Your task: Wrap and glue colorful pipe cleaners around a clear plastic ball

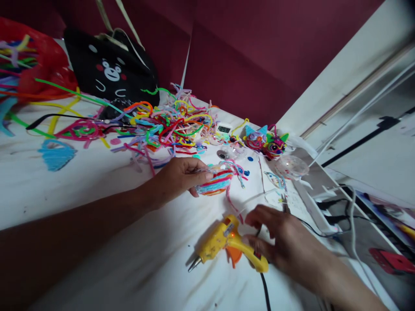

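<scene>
Left hand (177, 176) pinches the striped piece (216, 182) over the desk (155, 272), right hand (285, 233) curls by the glue gun (214, 242), grip unclear, and a snagged cord (265, 290) could swing that metal nozzle (195, 264) into skin!

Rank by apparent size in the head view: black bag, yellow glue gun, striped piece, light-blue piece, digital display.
1. Black bag
2. Yellow glue gun
3. Striped piece and light-blue piece: too alike to rank
4. Digital display
</scene>
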Tool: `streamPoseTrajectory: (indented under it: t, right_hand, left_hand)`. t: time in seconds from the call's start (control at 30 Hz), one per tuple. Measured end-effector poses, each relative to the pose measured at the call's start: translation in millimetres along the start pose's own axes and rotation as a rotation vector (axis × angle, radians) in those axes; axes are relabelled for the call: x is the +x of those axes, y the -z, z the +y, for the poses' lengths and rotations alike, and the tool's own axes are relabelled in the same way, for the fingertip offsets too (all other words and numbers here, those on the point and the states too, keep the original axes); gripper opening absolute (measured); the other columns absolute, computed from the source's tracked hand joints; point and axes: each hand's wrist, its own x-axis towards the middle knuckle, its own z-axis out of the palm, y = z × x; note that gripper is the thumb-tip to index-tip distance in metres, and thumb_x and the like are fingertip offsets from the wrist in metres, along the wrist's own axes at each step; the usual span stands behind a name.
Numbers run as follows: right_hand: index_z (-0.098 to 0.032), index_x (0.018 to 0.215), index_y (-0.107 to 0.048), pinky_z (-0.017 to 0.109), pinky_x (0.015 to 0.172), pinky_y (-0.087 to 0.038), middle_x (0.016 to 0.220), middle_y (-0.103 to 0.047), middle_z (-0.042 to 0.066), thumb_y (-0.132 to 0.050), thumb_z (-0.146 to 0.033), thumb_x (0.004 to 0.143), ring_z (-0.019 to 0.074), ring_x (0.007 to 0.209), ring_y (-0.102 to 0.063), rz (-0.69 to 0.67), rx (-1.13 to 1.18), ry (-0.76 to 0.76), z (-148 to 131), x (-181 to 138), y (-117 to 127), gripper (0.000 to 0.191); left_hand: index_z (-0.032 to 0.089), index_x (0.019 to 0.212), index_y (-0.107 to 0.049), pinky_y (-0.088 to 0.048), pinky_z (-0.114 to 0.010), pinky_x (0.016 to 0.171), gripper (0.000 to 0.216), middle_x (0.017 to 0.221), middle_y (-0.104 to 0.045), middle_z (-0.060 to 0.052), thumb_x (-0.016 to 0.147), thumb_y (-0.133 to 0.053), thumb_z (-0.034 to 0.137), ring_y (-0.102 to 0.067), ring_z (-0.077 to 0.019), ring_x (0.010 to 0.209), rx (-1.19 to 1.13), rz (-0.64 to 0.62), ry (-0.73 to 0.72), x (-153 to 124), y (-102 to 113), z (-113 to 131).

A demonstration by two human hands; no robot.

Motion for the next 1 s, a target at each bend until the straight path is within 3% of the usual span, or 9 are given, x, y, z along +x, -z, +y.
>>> streamPoseTrajectory:
  t: [0.1,0.17,0.3,0.4,0.63,0.73,0.83,1.0]
  right_hand:
    - [-0.021,0.093,-0.065,0.037,0.073,-0.044,0.095,-0.069,0.007,-0.064,-0.028,0.084,0.0249,0.084,-0.065,-0.184,-0.092,-0.077,0,-9,-14,0.011]
    - [-0.022,0.089,-0.065,0.034,0.07,-0.042,0.092,-0.069,0.005,-0.065,-0.025,0.084,0.0227,0.08,-0.063,-0.234,-0.084,-0.096,0,-9,-20,0.007]
    - [-0.022,0.091,-0.065,0.031,0.066,-0.041,0.088,-0.068,0.003,-0.06,-0.021,0.085,0.0194,0.075,-0.061,-0.21,-0.032,-0.046,5,-8,-28,0.007]
    - [-0.023,0.098,-0.064,0.031,0.069,-0.044,0.093,-0.067,0.004,-0.056,-0.018,0.086,0.0209,0.082,-0.063,-0.176,0.045,-0.02,11,-12,-29,0.016]
    - [-0.026,0.125,-0.061,0.034,0.076,-0.057,0.107,-0.073,0.01,-0.052,-0.037,0.093,0.0268,0.095,-0.07,-0.165,0.282,-0.075,18,-24,-12,0.035]
    - [-0.028,0.125,-0.066,0.032,0.071,-0.061,0.113,-0.075,0.01,-0.061,-0.042,0.087,0.0297,0.1,-0.072,-0.014,0.39,-0.079,13,-26,-2,0.041]
    - [-0.028,0.123,-0.07,0.035,0.078,-0.063,0.117,-0.075,0.009,-0.071,-0.042,0.079,0.0324,0.105,-0.071,0.167,0.421,-0.111,9,-28,3,0.046]
    - [-0.028,0.123,-0.071,0.038,0.082,-0.061,0.122,-0.073,0.011,-0.068,-0.05,0.082,0.0346,0.111,-0.069,0.397,0.415,-0.136,10,-33,-3,0.047]
  left_hand:
    - [0.012,0.075,-0.068,-0.054,-0.019,0.046,0.024,0.065,-0.062,0.001,0.073,-0.072,0.035,-0.057,-0.0095,0.053,-0.027,0.015,-0.019,0,-1,-1]
    - [0.013,0.076,-0.069,-0.055,-0.02,0.047,0.025,0.068,-0.064,0.0,0.073,-0.073,0.037,-0.058,-0.0107,0.057,-0.036,0.019,-0.029,0,-2,-3]
    - [0.014,0.081,-0.07,-0.058,-0.022,0.05,0.027,0.075,-0.066,-0.001,0.072,-0.073,0.04,-0.06,-0.0121,0.061,-0.032,0.041,-0.046,1,-1,-7]
    - [0.014,0.081,-0.069,-0.059,-0.022,0.051,0.029,0.076,-0.066,-0.001,0.072,-0.074,0.041,-0.06,-0.0118,0.061,-0.036,0.054,-0.046,1,-1,-8]
    - [0.014,0.081,-0.069,-0.06,-0.023,0.054,0.031,0.077,-0.066,-0.002,0.07,-0.076,0.043,-0.061,-0.0135,0.067,-0.06,0.1,-0.045,1,0,-7]
    - [0.014,0.08,-0.068,-0.06,-0.024,0.054,0.032,0.075,-0.064,-0.001,0.07,-0.075,0.044,-0.061,-0.0134,0.065,-0.07,0.106,-0.057,2,0,-6]
    - [0.014,0.08,-0.068,-0.06,-0.025,0.057,0.036,0.077,-0.065,-0.002,0.069,-0.076,0.047,-0.063,-0.0156,0.07,-0.075,0.115,-0.057,1,0,-4]
    - [0.014,0.083,-0.07,-0.06,-0.025,0.059,0.034,0.078,-0.068,-0.003,0.07,-0.075,0.045,-0.064,-0.017,0.073,-0.087,0.104,-0.039,1,-1,-5]
